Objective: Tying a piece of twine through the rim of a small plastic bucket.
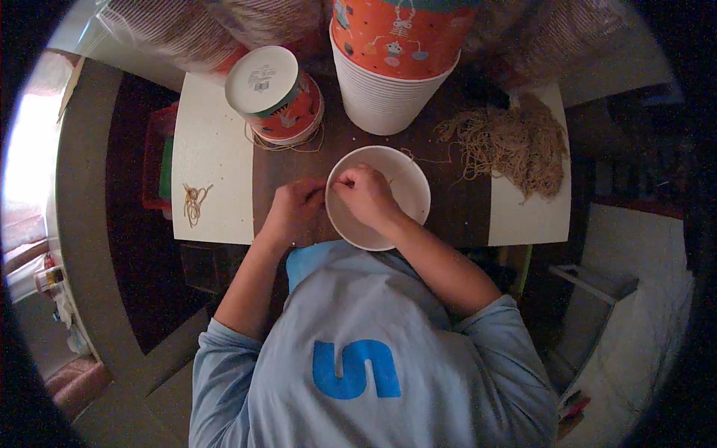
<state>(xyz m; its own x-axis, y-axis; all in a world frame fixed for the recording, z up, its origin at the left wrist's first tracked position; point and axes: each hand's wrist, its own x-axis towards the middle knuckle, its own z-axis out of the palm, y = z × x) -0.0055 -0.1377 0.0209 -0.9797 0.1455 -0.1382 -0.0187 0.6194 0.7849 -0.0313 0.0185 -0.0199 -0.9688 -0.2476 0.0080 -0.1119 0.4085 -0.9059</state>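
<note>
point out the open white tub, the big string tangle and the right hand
Open white tub (415, 188): head view, on the bare inner wall, right side.
Big string tangle (520, 149): head view, middle of the pile.
Right hand (367, 194): head view, back of the hand.

The right hand (366, 196) covers part of the white bucket's (409, 190) inside; anything pinched there is too small to tell. The tips of the left hand (293, 207) seem partly hidden at the rim. Beyond both hands, the stack of orange and white tubs (392, 93) and the plastic-wrapped stacks (168, 33) run out of view.
</note>
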